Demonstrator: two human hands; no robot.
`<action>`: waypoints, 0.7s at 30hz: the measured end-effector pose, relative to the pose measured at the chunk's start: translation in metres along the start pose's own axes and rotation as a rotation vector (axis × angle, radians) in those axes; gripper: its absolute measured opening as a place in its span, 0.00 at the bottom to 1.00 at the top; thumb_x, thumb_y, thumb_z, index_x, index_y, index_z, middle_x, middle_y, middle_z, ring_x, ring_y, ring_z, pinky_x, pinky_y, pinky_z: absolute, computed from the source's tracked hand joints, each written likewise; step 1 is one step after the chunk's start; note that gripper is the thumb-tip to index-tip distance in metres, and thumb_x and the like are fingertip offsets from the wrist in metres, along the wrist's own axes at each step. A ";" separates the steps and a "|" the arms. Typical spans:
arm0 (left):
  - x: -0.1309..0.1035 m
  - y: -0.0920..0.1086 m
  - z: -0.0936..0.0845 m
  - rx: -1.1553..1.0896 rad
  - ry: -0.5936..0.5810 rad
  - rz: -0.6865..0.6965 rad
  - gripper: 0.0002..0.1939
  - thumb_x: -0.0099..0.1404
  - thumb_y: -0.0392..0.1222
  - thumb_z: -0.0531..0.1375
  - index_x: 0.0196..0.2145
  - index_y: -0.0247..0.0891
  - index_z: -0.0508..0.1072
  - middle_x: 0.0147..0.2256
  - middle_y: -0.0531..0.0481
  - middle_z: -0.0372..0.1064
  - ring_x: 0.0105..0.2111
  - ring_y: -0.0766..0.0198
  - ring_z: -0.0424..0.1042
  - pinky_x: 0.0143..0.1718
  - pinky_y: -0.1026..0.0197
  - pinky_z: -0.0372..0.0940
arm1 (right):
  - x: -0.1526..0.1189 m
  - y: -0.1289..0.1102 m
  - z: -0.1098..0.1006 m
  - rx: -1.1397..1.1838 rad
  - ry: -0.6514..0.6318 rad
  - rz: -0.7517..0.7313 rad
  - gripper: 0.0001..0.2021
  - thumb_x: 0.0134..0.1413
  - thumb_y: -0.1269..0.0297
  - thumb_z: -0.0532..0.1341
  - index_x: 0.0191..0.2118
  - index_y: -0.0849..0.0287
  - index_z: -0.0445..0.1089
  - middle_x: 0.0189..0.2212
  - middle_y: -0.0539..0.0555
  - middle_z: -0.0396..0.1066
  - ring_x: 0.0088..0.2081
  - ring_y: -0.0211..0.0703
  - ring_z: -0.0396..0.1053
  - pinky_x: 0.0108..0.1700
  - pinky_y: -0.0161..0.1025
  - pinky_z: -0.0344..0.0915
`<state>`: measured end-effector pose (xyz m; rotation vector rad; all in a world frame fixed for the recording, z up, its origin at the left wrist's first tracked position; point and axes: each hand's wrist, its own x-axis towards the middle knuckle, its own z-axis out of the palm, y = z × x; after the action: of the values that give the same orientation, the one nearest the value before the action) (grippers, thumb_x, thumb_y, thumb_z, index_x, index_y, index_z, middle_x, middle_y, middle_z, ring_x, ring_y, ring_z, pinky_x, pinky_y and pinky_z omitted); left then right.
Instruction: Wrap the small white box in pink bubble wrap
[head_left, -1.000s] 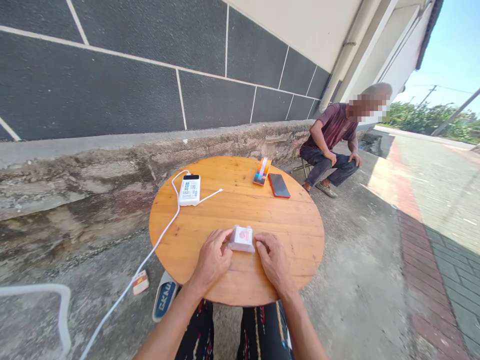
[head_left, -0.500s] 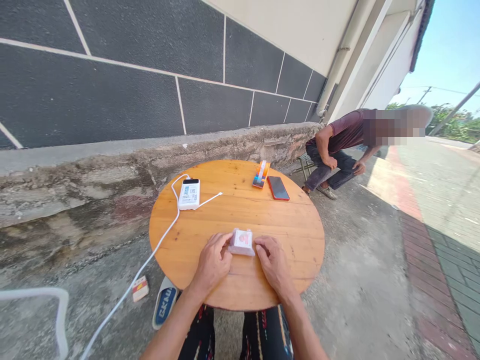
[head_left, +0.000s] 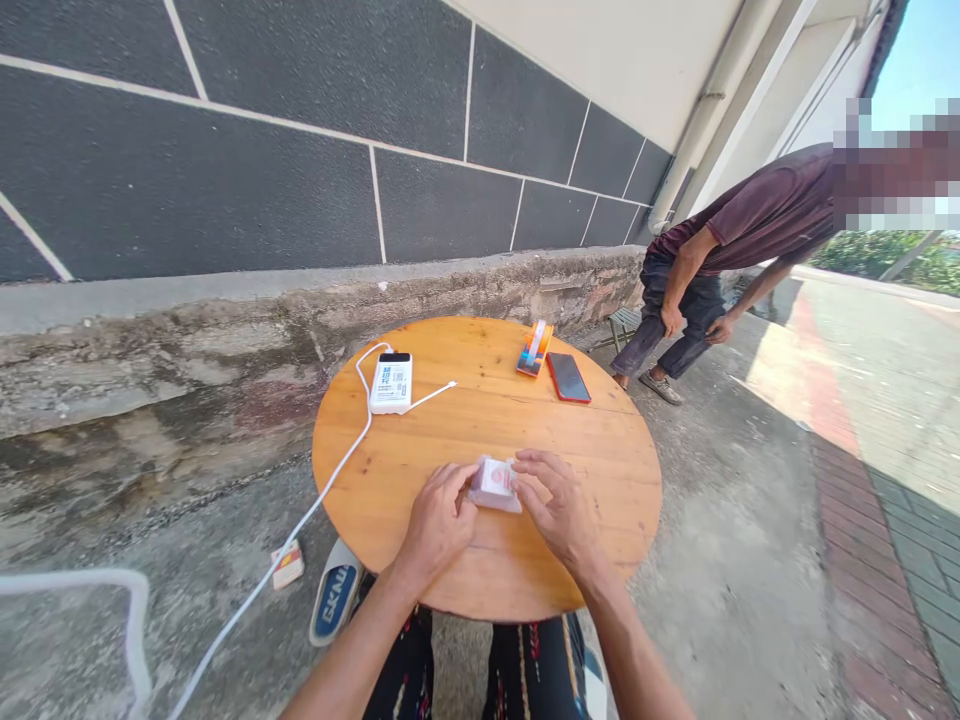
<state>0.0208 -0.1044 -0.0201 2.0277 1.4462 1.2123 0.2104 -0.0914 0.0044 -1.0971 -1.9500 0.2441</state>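
A small white box (head_left: 498, 477) with a red round print lies on the table in clear, crinkled plastic wrap. My left hand (head_left: 441, 515) holds the left end of this wrapped box, its thumb and forefinger curled at the edge. At the box's right side, my right hand (head_left: 555, 500) is open, thumb and fingers apart. Its fingertips are close to the wrap's upper right corner; whether they touch it I cannot tell.
The round wooden table (head_left: 405, 450) carries a white power bank (head_left: 391, 385) with a white cable (head_left: 345, 455), an orange tape roll (head_left: 535, 348) and a red-edged phone (head_left: 569, 378). A person (head_left: 750, 220) is beyond, at the right. A slipper (head_left: 334, 595) and a small packet (head_left: 288, 566) lie on the ground.
My right hand has lifted slightly and spread its fingers beside the box. The person at the right has risen from the low stool, bent forward. The view has shifted slightly.
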 end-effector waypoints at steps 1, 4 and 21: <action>0.000 0.000 0.000 -0.003 0.003 0.000 0.26 0.53 0.25 0.50 0.48 0.39 0.69 0.42 0.47 0.70 0.45 0.59 0.67 0.48 0.57 0.63 | 0.005 -0.002 0.001 -0.058 -0.031 -0.028 0.06 0.58 0.64 0.60 0.40 0.55 0.72 0.45 0.56 0.72 0.46 0.47 0.68 0.49 0.46 0.63; 0.000 0.001 -0.001 -0.008 0.006 0.002 0.26 0.52 0.25 0.50 0.47 0.39 0.70 0.41 0.47 0.70 0.44 0.59 0.67 0.47 0.57 0.63 | 0.019 -0.006 0.004 -0.211 -0.082 -0.075 0.05 0.58 0.66 0.60 0.37 0.55 0.73 0.45 0.56 0.72 0.45 0.48 0.67 0.47 0.47 0.61; 0.001 0.006 -0.005 -0.081 -0.019 -0.044 0.11 0.61 0.38 0.57 0.43 0.41 0.70 0.40 0.48 0.70 0.42 0.58 0.68 0.44 0.57 0.63 | 0.072 0.007 0.006 -0.166 -0.148 0.033 0.06 0.53 0.72 0.55 0.28 0.58 0.66 0.44 0.57 0.72 0.45 0.48 0.70 0.46 0.46 0.60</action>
<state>0.0201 -0.1067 -0.0123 1.9387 1.4019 1.2113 0.1933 -0.0307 0.0393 -1.2499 -2.1153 0.1877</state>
